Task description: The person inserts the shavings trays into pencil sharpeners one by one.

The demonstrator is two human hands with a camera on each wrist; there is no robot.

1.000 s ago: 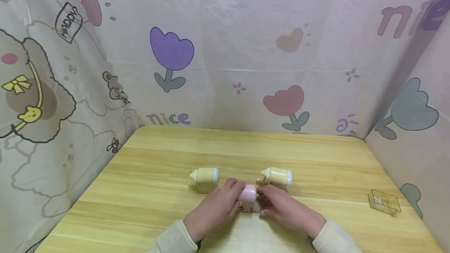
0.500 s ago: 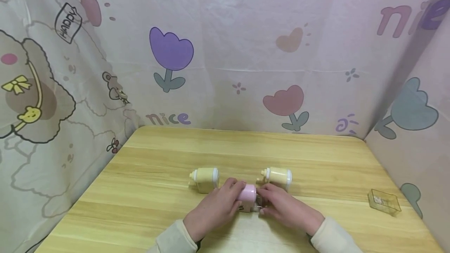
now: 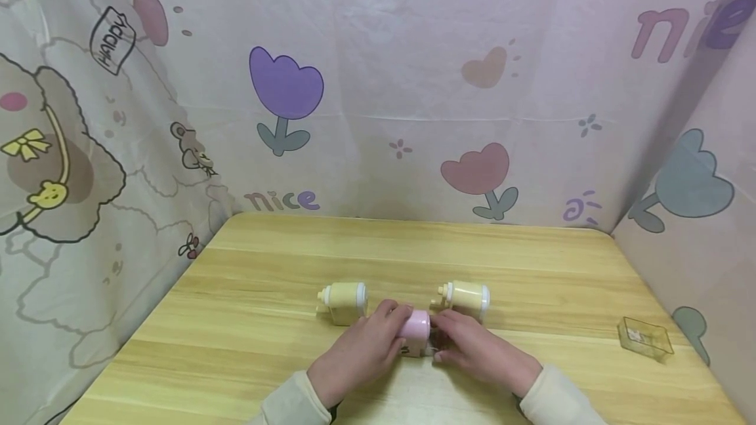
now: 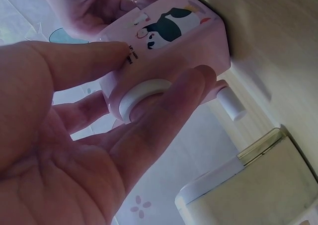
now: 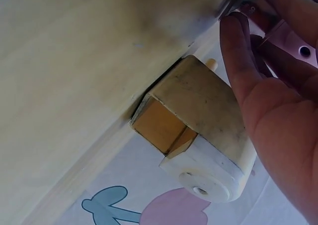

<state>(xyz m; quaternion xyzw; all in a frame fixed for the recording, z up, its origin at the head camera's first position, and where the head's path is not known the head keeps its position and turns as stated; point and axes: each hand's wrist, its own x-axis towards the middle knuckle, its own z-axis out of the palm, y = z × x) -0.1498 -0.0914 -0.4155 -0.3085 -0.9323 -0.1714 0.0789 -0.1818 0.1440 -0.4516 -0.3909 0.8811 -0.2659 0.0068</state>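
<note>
A pink pencil sharpener point(image 4: 171, 34) with a printed penguin-like figure and a white ring stands at the table's near middle. My left hand point(image 3: 366, 346) grips it from the left, thumb on one side and fingers on the other. At its right end my right hand point(image 3: 481, 349) pinches a clear shavings drawer point(image 3: 430, 351), mostly hidden by the fingers. How far the drawer sits inside the body I cannot tell. Just beyond the hands stand two yellow pencil sharpeners, the left one point(image 3: 345, 302) and the right one point(image 3: 468, 295). In the right wrist view, the right one's drawer slot point(image 5: 161, 127) is open.
A see-through yellow drawer point(image 3: 645, 338) lies near the right side of the wooden table point(image 3: 266, 267). Printed cloth point(image 3: 378, 84) hangs behind the table and along both sides.
My right hand has shifted slightly left, toward the pink pencil sharpener, with the clear drawer in its fingers. The left hand and the yellow pencil sharpeners stay put.
</note>
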